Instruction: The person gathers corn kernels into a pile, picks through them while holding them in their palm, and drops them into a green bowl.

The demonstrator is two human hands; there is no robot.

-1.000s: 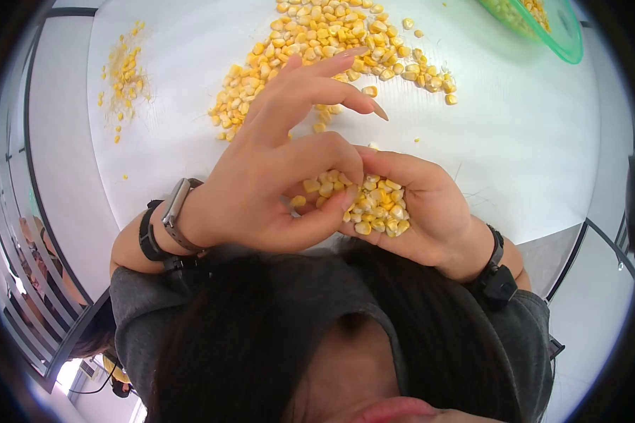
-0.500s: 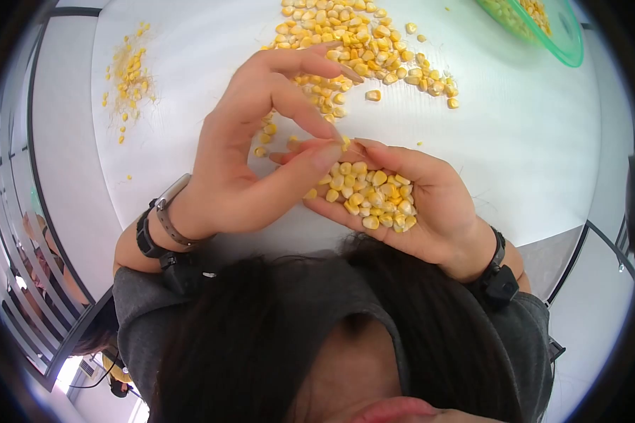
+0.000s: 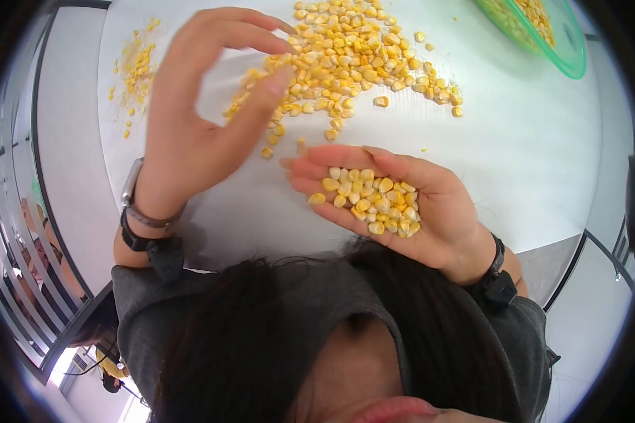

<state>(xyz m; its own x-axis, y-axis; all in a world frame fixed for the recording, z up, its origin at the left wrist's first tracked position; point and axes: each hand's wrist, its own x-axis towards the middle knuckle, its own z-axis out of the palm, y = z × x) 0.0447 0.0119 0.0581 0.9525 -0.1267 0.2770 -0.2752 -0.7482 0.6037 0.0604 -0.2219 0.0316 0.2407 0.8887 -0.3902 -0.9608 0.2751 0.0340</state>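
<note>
My right hand is turned palm up and cupped, with a heap of yellow corn kernels lying in its palm and on the fingers. A kernel sits at the edge of those fingers. Over the left side of a large pile of loose corn kernels, my left hand is raised with its thumb and fingers apart. I see nothing between them, and the hand is slightly blurred. Its fingers hide part of the pile.
On the left of the white table lies a smaller heap of kernel bits and corn silk. A green translucent basket with kernels in it stands at the top right. A few stray kernels lie around the pile.
My left hand has moved away from the right hand's fingers, up and left to the pile, and its thumb and fingers have parted. The right hand has stayed nearly in place.
</note>
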